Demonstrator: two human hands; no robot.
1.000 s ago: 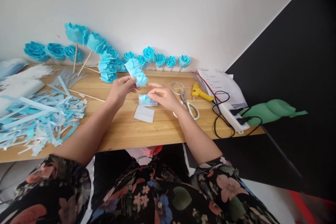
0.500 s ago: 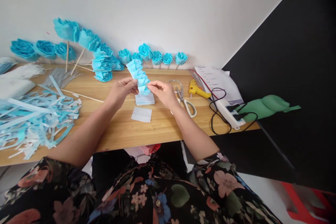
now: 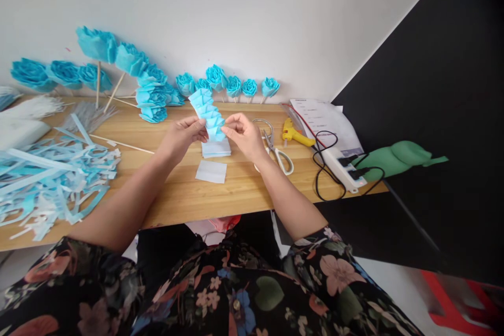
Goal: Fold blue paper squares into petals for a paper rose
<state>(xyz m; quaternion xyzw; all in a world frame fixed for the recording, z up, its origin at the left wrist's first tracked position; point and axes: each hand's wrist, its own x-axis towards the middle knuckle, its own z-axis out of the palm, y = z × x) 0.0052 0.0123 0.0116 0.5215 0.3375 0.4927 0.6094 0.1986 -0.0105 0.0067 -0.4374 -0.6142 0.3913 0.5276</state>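
A light-blue strip of folded, pleated paper [image 3: 207,110] is held up between my two hands, over the middle of the table. My left hand [image 3: 183,136] pinches its left edge between thumb and fingers. At the lower right edge, my right hand [image 3: 244,135] has thumb and fingertips closed on the paper. Just below the strip lies a small stack of pale-blue paper squares [image 3: 216,149], partly covered by it. Nearer to me rests a single pale square of paper [image 3: 211,171]. White-handled scissors [image 3: 281,157] and a roll of tape [image 3: 264,125] lie right of my right hand.
Blue paper flowers on sticks [image 3: 151,95] line the wall. A heap of paper strips [image 3: 51,178] covers the left side. To the right are a yellow glue gun [image 3: 295,134], printed sheets [image 3: 331,121], a power strip [image 3: 340,168] with a looping cable, and a green pouch-like object [image 3: 397,158].
The fingers of my right hand have shifted slightly at the strip's lower right edge, lifting a little. My left hand keeps its hold. The view has moved slightly.
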